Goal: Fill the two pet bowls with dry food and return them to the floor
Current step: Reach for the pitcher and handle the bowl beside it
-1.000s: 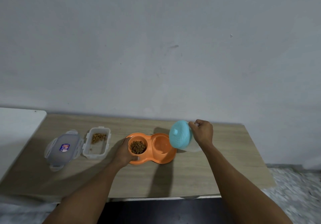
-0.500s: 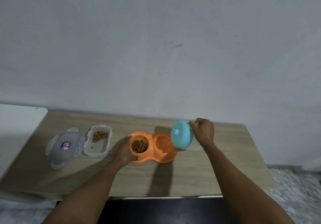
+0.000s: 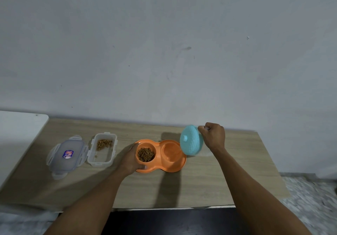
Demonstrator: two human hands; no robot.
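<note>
Table (image 3: 218, 180): left hand (image 3: 130, 159) grips orange bowl (image 3: 169, 165); right hand (image 3: 213, 137), teal container (image 3: 190, 141).

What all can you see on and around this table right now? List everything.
orange double bowl: one, orange, middle of the table; right well empty
dry food: one heap, brown, in the bowl's left well
teal round piece: one, teal with a knob, tilted on edge at the bowl's right end; lid or bowl, cannot tell
clear container: one, clear, open, left of the bowl, some brown food at its far end
clear lid: one, clear with a blue and red label, flat beside the container's left side
table: one, light wood, against a grey wall
white surface: one, white, left edge
left hand: grips the bowl's left end
right hand: holds the teal round piece
</note>
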